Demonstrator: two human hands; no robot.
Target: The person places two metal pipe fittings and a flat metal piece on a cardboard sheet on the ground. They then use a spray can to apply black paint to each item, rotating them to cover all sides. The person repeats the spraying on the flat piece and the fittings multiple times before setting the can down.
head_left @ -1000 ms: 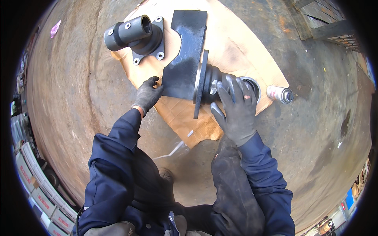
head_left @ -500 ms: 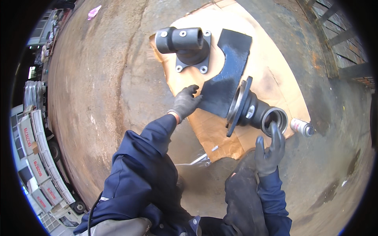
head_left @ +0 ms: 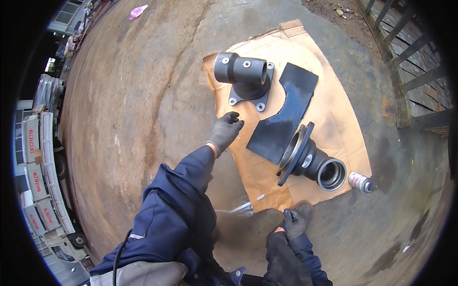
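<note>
Although neither hand grips it, the black flanged hub (head_left: 312,162) is the piece both stand nearest: it lies on its side on the cardboard sheet (head_left: 334,109), its open bore turned toward the lower right, its round flange joined to a flat curved black plate (head_left: 286,114) that stretches up and away. The left hand (head_left: 225,131), gloved, hovers with fingers loosely spread and curled, holding nothing, just to the left of the plate's lower edge and over the cardboard's left margin. The right hand (head_left: 296,220), also gloved, sits below the hub at the cardboard's near edge; its fingers (head_left: 289,215) look pinched together, perhaps on something small and dark, though I cannot tell what, if anything.

Beyond the left fingertips, further up the sheet, stands a second black casting (head_left: 245,76): a short tube on a square bolted base. A spray can (head_left: 360,182) lies on the concrete floor (head_left: 119,119) to the right of the hub's bore, near but apart from it.

With no hand on it, the hub rests only on its flange rim and barrel, and a nudge could roll it toward the can or off the cardboard. The plate's weight might tip it over, catching fingers beneath the edge.
</note>
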